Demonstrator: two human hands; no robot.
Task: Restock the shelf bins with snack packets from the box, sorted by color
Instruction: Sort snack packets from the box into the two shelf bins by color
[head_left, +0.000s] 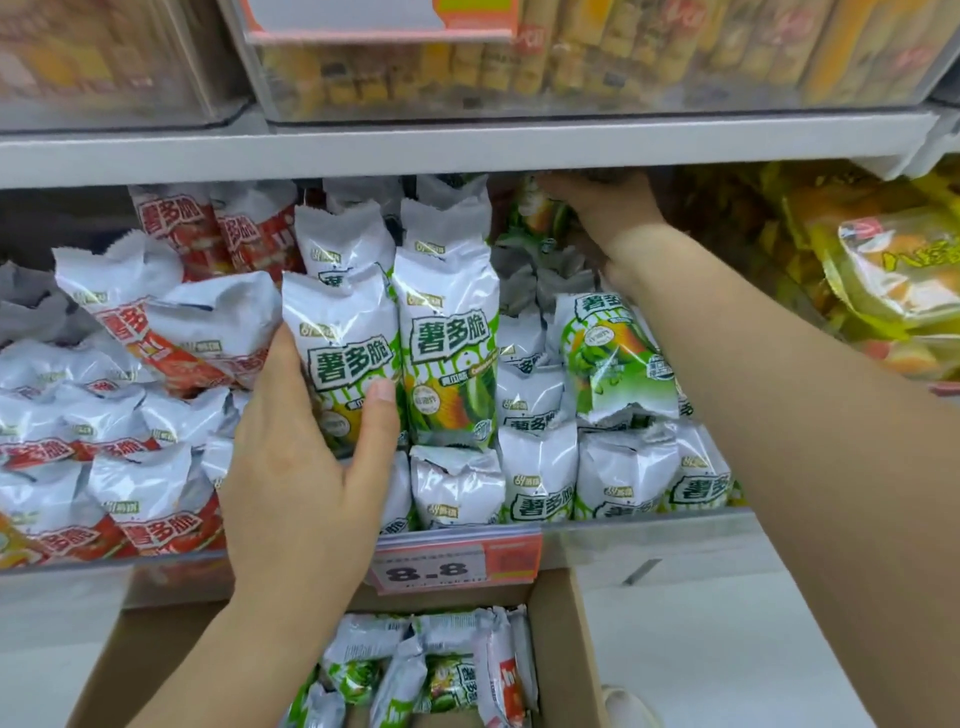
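Observation:
My left hand (306, 462) grips an upright green snack packet (345, 343) at the front left of the green bin, thumb across its face. Beside it stands another upright green packet (449, 358). My right hand (605, 208) reaches deep into the back of the same bin under the upper shelf, fingers curled round a green packet (543, 213). Red packets (156, 338) fill the bin to the left. Below, the cardboard box (558, 649) holds several green packets (395, 670) and a red packet (506, 675).
A clear bin front with an orange 8.8 price tag (457, 564) runs along the shelf edge. Yellow snack bags (883, 270) fill the bin on the right. The upper shelf (467, 145) carries clear bins of yellow goods. White floor shows around the box.

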